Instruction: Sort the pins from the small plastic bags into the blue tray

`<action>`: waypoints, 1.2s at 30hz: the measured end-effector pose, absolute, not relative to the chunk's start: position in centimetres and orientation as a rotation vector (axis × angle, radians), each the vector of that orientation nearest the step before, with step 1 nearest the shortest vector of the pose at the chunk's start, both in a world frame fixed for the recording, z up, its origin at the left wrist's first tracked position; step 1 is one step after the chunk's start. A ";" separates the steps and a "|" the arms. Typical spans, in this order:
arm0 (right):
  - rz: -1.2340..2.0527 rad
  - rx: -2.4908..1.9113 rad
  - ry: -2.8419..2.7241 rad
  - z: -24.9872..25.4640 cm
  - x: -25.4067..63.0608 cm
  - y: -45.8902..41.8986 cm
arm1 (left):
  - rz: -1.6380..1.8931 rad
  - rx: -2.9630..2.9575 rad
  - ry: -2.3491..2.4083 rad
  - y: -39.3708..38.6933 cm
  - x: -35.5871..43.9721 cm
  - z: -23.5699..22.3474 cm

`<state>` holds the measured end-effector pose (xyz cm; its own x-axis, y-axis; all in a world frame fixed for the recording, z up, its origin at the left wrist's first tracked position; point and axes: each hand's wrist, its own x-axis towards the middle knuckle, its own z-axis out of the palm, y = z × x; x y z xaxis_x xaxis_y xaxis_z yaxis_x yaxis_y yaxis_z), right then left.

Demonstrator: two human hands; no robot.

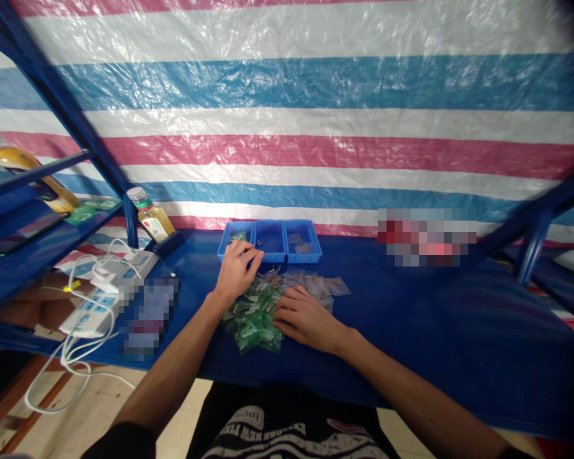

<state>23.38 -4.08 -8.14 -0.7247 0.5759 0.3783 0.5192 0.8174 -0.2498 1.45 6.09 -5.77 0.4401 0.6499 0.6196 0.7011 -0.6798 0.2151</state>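
My left hand (236, 271) is curled just in front of a blue three-compartment plastic tray (269, 226), its fingertips at the tray's front rim; I cannot tell whether they pinch anything. A heap of small green-tinted plastic bags (251, 319) lies under and between my hands. My right hand (306, 319) rests on the heap's right side with its fingers spread. Beside it lie several clear bags of small brownish parts (318, 287). The tray's compartments hold a few small items.
A white power strip (93, 306) with tangled white cables (71, 344) lies to the left on the blue table (411, 331). Behind it stands a juice bottle (150, 215). A blurred object (148, 315) lies nearby, another (425, 236) lies far right. Blue shelf uprights and a striped tarp surround the table.
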 end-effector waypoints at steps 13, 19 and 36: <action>0.147 -0.794 -2.587 -8.1 23.2 -4.2 | -1.074 -2.611 -1.227 5.9 1.5 -5.7; 0.182 -0.812 -2.464 -7.9 23.2 -4.4 | -1.125 -2.683 -1.166 5.7 1.6 -5.6; 0.552 -1.094 -1.566 -8.8 24.8 -3.5 | -0.981 -3.184 -0.754 3.9 2.5 -4.3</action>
<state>24.75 -3.54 -8.79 0.0201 0.8628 0.5051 0.3550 0.4661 -0.8104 2.53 3.94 -4.26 0.7425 0.4818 0.4655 0.3260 -0.8668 0.3772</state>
